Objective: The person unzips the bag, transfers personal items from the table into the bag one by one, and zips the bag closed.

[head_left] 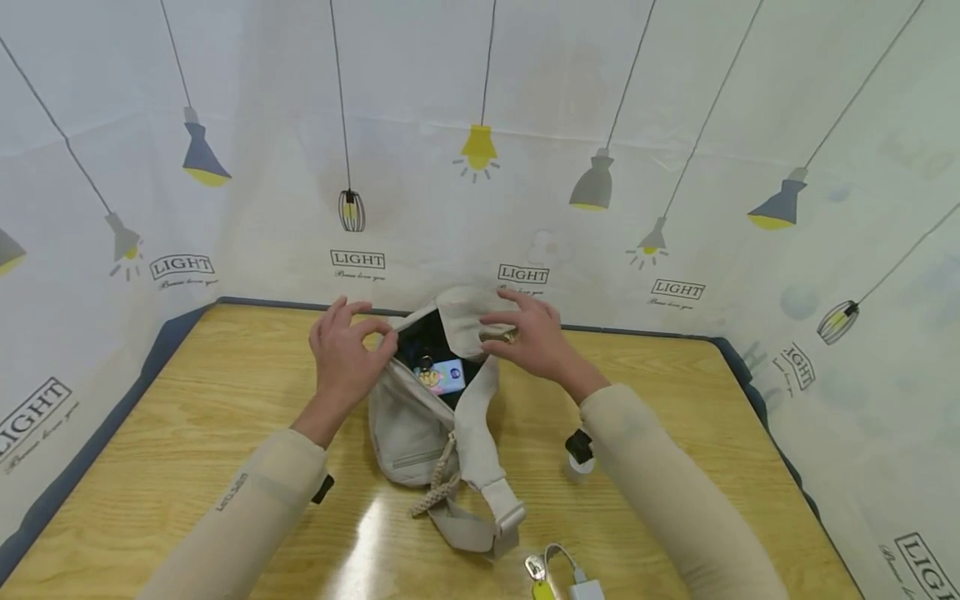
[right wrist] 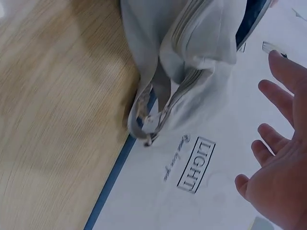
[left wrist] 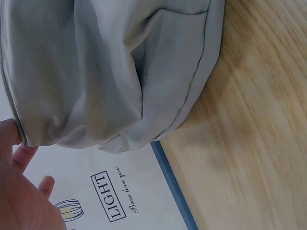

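Note:
A beige sling bag [head_left: 412, 425] stands on the table with its main compartment unzipped and its dark lining showing. Inside lies a flat, colourful thing like a phone in a printed case [head_left: 448, 377], partly hidden by the bag's edge. My left hand [head_left: 347, 350] pinches the zipped rim of the opening between thumb and forefinger, also seen in the left wrist view, where the bag's grey-looking side [left wrist: 72, 76] fills the top. My right hand [head_left: 534, 335] is beside the folded-back flap [head_left: 463, 321]; its fingers are spread and apart from the bag in the right wrist view.
The bag's strap [head_left: 476, 442] with its buckle and a braided cord [head_left: 438, 493] trail toward me. Near the front edge lie a white block with a short cable [head_left: 587, 590] and a yellow tag [head_left: 542, 591]. A small white round thing [head_left: 580, 468] sits below my right forearm.

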`<state>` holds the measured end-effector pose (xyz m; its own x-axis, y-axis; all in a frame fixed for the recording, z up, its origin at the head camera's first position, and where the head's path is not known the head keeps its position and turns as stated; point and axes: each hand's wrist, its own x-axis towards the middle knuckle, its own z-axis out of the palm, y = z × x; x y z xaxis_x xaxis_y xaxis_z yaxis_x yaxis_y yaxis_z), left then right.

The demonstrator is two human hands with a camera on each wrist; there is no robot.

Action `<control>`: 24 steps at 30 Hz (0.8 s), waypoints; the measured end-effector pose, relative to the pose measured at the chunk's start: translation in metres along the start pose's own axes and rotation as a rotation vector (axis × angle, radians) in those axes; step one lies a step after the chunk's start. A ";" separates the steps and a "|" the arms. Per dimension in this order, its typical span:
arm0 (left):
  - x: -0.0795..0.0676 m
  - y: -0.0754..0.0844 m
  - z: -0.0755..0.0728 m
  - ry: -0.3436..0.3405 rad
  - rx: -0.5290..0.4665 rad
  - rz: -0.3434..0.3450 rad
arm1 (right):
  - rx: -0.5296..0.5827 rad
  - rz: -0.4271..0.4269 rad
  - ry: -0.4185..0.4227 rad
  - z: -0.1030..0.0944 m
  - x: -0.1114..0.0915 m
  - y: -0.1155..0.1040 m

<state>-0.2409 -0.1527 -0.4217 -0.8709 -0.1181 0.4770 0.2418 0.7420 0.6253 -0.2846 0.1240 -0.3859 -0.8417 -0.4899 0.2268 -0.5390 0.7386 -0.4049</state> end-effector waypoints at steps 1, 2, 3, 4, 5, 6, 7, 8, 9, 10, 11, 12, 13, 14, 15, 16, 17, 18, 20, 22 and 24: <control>0.000 0.000 0.000 0.001 0.002 0.001 | 0.005 0.003 -0.004 -0.002 -0.003 0.003; 0.000 0.000 0.000 0.003 0.004 0.002 | 0.004 0.010 -0.010 -0.005 -0.006 0.007; 0.000 0.000 0.001 0.006 0.004 0.004 | 0.003 0.012 -0.015 -0.006 -0.009 0.011; 0.000 0.000 0.001 0.008 0.005 0.006 | -0.001 0.013 -0.019 -0.007 -0.012 0.016; 0.000 0.000 0.001 0.010 0.006 0.007 | -0.006 0.016 -0.026 -0.009 -0.016 0.021; -0.001 -0.001 0.001 0.013 0.006 0.009 | -0.010 0.022 -0.040 -0.010 -0.021 0.026; -0.001 -0.001 0.002 0.016 0.005 0.012 | -0.015 0.030 -0.056 -0.012 -0.026 0.032; -0.001 -0.001 0.002 0.019 0.004 0.014 | -0.021 0.035 -0.070 -0.013 -0.032 0.038; -0.001 -0.001 0.002 0.021 0.002 0.015 | -0.024 0.047 -0.089 -0.014 -0.038 0.045; -0.001 -0.001 0.002 0.022 0.002 0.015 | -0.028 0.062 -0.113 -0.015 -0.046 0.052; -0.001 -0.002 0.002 0.022 0.001 0.016 | -0.028 0.077 -0.137 -0.017 -0.054 0.058; -0.001 -0.002 0.002 0.023 -0.001 0.016 | -0.027 0.093 -0.158 -0.018 -0.061 0.064; -0.001 -0.002 0.002 0.024 -0.001 0.017 | -0.023 0.107 -0.176 -0.018 -0.068 0.069; -0.001 -0.002 0.002 0.023 -0.002 0.017 | -0.021 0.121 -0.193 -0.019 -0.075 0.074; -0.001 -0.002 0.002 0.023 -0.002 0.018 | -0.019 0.138 -0.213 -0.019 -0.082 0.078; -0.001 -0.002 0.002 0.023 -0.003 0.019 | -0.018 0.148 -0.227 -0.019 -0.088 0.081; -0.001 -0.002 0.002 0.022 -0.002 0.020 | -0.026 0.151 -0.239 -0.020 -0.093 0.084; -0.001 -0.002 0.002 0.022 -0.002 0.020 | -0.030 0.163 -0.252 -0.019 -0.098 0.086; -0.001 -0.002 0.002 0.021 -0.002 0.021 | -0.049 0.178 -0.273 -0.018 -0.107 0.090; -0.001 -0.002 0.002 0.020 -0.001 0.020 | -0.059 0.185 -0.292 -0.017 -0.115 0.093; -0.001 -0.002 0.002 0.018 -0.003 0.018 | -0.055 0.194 -0.312 -0.016 -0.122 0.096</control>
<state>-0.2412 -0.1532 -0.4248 -0.8585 -0.1162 0.4995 0.2592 0.7420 0.6182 -0.2339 0.2617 -0.4384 -0.8833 -0.4493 -0.1336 -0.3780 0.8513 -0.3640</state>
